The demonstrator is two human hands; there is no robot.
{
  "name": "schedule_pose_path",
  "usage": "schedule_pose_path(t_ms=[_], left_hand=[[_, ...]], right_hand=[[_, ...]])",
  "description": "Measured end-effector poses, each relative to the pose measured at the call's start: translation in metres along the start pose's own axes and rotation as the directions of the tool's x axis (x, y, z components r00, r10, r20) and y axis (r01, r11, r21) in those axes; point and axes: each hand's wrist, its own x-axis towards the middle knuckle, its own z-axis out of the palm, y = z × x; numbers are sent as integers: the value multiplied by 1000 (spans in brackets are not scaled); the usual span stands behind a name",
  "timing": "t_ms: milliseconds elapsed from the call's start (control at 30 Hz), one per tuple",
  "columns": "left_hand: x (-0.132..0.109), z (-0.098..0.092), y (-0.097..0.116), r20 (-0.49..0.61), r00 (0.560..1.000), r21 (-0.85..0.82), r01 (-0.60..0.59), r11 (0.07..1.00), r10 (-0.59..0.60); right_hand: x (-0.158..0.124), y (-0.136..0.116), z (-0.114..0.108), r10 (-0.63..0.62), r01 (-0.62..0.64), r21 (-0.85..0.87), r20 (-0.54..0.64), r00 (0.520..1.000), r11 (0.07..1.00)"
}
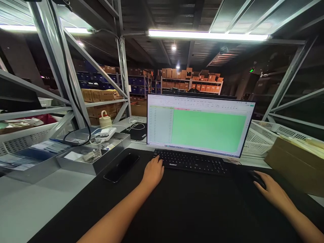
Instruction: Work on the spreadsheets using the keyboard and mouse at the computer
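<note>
My left hand [153,170] rests on the left end of a black keyboard [189,161], fingers slightly apart and holding nothing. At the right, my right hand [269,187] is wrapped round a dark mouse [258,179] on the black desk mat [197,206]. Behind the keyboard stands a lit monitor [199,125] that shows a spreadsheet, pale at the left and with a large green area. A black phone [121,167] lies flat on the mat, left of my left hand.
Grey trays [93,163] with papers and small packets stand at the left, near a power strip [106,134] and a cream bottle [105,120]. A cardboard box [296,163] and white baskets [258,138] are at the right. Metal posts frame the desk.
</note>
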Motion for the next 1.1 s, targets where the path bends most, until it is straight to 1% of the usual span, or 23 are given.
schedule_pose_path(t_ms=[100,267,467,600,767,933,1100], left_hand=[[0,0,0,25,1000,-4,-16,1000,16],[-1,-2,1,22,1000,-20,-16,1000,16],[-1,-3,1,51,998,25,-26,999,25],[-1,-4,1,58,998,17,-28,999,27],[-1,-5,1,48,998,6,-39,999,38],[-1,-5,1,42,999,-4,-28,1000,28],[0,-2,0,25,999,-26,-27,999,28]], right_hand=[[1,0,1,19,-18,21,-7,1000,1000],[1,0,6,24,-21,66,-44,999,998],[0,-3,4,52,-51,75,-8,999,996],[0,-4,3,35,-33,83,-26,999,996],[1,-2,6,56,-49,116,-55,997,992],[1,-1,7,93,-86,133,-48,994,987],[2,2,10,81,-73,132,-59,995,989]])
